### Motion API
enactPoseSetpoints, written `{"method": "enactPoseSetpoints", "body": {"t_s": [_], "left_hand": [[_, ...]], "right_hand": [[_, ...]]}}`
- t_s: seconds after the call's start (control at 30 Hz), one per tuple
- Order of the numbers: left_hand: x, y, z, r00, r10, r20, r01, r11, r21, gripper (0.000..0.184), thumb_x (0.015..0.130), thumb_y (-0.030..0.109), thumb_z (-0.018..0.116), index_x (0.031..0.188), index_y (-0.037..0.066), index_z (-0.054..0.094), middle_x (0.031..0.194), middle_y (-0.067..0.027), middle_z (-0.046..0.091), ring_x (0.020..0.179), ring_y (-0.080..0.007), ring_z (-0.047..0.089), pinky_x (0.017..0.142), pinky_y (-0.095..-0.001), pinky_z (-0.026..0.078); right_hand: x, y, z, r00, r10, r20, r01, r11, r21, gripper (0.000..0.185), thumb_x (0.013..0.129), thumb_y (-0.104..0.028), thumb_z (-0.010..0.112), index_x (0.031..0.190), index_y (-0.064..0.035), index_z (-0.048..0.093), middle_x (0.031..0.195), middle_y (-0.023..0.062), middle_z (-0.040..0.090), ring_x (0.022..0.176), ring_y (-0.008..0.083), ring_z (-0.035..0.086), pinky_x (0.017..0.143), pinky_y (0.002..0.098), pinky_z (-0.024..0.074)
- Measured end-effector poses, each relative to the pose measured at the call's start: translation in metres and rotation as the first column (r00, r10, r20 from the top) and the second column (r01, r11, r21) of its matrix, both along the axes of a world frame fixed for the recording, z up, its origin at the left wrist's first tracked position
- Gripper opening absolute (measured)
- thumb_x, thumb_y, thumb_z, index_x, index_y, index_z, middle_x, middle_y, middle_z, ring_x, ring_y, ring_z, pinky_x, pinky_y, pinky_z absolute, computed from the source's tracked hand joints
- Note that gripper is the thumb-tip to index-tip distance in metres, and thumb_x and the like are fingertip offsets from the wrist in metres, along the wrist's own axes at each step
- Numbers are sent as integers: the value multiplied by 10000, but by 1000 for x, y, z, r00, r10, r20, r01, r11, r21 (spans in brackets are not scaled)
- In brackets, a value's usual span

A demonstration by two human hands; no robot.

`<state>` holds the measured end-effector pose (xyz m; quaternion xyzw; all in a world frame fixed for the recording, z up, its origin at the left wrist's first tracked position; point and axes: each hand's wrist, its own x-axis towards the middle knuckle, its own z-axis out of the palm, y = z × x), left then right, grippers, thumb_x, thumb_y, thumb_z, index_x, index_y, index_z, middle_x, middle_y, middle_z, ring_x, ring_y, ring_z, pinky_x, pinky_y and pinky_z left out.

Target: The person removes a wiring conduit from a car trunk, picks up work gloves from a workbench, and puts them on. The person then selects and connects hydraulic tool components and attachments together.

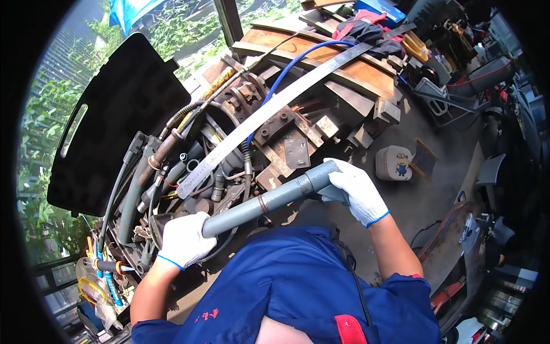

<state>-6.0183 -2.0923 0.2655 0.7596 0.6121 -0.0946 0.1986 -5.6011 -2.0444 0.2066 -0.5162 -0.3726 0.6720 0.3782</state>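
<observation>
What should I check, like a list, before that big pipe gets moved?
1. Left hand, in a white knit glove with a blue cuff, holding one end of the long grey round pipe: ok.
2. Right hand, gloved the same way, holding the other end: ok.
3. Bare spot on the cluttered pile beside it to put the pipe down: not ok, parts crowd it.
4. Long flat silver metal strip on the pile, steady: cannot tell.
5. Pipe light enough: cannot tell.

The left hand [187,239] and right hand [358,192] partly hide the ends of the gray pipe [269,200]. Red lettering [209,315] at lower center is too small to read. The blue sheet [134,12], upper left, is cut off; far-right clutter blurs.
</observation>
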Motion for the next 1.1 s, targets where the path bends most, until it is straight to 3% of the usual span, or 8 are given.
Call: {"method": "enactPoseSetpoints", "body": {"t_s": [0.17, 0.27, 0.37, 0.4, 0.43, 0.77, 0.97, 1.1], "left_hand": [[84, 105, 25, 982, -186, 26, 177, 964, 199, 286, 851, 334, 789, 1049, 129, 762, 858, -142, 752, 819, -382, 758, 759, -500, 599], [145, 188, 45, 979, -199, -54, 205, 967, 153, 318, 791, 290, 796, 1064, 135, 745, 923, -139, 754, 889, -369, 757, 816, -470, 602], [200, 278, 48, 937, -311, -156, 340, 913, 223, 259, 808, 263, 804, 1024, 148, 720, 912, -129, 746, 878, -364, 752, 802, -479, 598], [217, 307, 43, 936, -321, -144, 349, 897, 272, 231, 814, 238, 793, 1015, 156, 714, 900, -127, 741, 884, -370, 749, 806, -484, 596], [237, 336, 48, 930, -318, -186, 357, 902, 243, 211, 823, 206, 770, 1023, 162, 716, 896, -125, 739, 895, -377, 749, 813, -485, 596], [324, 558, 11, 793, -481, -374, 581, 783, 224, 211, 801, 120, 750, 1010, 148, 757, 895, -171, 757, 887, -421, 762, 796, -501, 610], [355, 581, 6, 743, -518, -423, 637, 741, 213, 274, 790, 144, 785, 1064, 164, 799, 945, -173, 783, 928, -418, 778, 832, -496, 625], [364, 583, -7, 728, -564, -390, 655, 741, 149, 255, 784, 131, 779, 1037, 162, 801, 957, -160, 791, 949, -406, 780, 843, -491, 624]], "right_hand": [[90, 60, 1, 998, -17, -68, 24, 995, 100, 688, 956, -56, 657, 1619, 40, 501, 1400, 129, 702, 1238, 236, 705, 1091, 414, 590], [152, 112, -3, 992, -49, 117, 16, 963, 270, 702, 916, -39, 640, 1594, 82, 503, 1397, 130, 707, 1285, 188, 659, 1156, 357, 504], [201, 161, 2, 991, -113, 67, 97, 972, 215, 597, 935, -48, 628, 1520, 55, 580, 1331, 91, 712, 1235, 168, 664, 1128, 326, 514], [216, 178, -5, 981, -143, 128, 107, 961, 255, 536, 921, -92, 644, 1442, 34, 630, 1189, 55, 725, 1011, 121, 679, 930, 286, 573], [224, 193, 4, 975, -145, 171, 107, 970, 217, 430, 955, -85, 625, 1371, 18, 659, 1119, 43, 716, 946, 107, 665, 864, 276, 575], [266, 271, -46, 962, -181, 205, 154, 978, 141, 317, 1076, -161, 628, 1335, 13, 681, 983, 69, 741, 827, 164, 733, 771, 306, 601], [277, 285, -70, 928, -228, 294, 172, 964, 203, 331, 1057, -165, 630, 1316, 23, 716, 1042, 75, 765, 827, 134, 718, 752, 276, 572], [292, 294, -64, 872, -212, 440, 120, 966, 227, 268, 1037, -172, 647, 1188, 19, 760, 932, 40, 759, 755, 115, 687, 682, 278, 542]]}}
